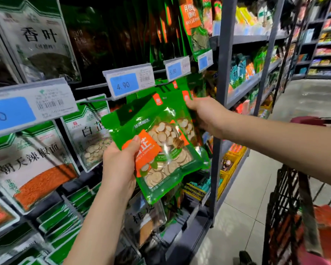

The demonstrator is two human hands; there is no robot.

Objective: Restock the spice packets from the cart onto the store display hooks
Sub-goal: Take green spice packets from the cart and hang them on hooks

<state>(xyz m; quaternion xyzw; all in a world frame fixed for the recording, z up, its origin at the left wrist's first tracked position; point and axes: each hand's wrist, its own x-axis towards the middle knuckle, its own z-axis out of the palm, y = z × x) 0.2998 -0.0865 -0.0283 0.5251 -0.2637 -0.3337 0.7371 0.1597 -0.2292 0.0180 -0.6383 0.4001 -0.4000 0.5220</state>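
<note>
A green spice packet point(161, 150) with an orange label and pale dried slices is held up in front of the display. My left hand point(120, 165) grips its lower left side, thumb on the orange label. My right hand point(206, 115) holds the upper right edge of a second green packet point(187, 123) just behind the first. The packets' tops sit under the hook with the 4.90 price tag point(129, 82). The dark wire cart point(287, 217) stands at the lower right.
Hanging spice packets fill the rack: a chilli powder packet point(33, 165) at the left, a white-labelled sliced root packet point(90, 134) behind my left hand. A grey shelf upright point(221, 111) stands right of the hooks. Tiled aisle floor point(246, 207) runs between rack and cart.
</note>
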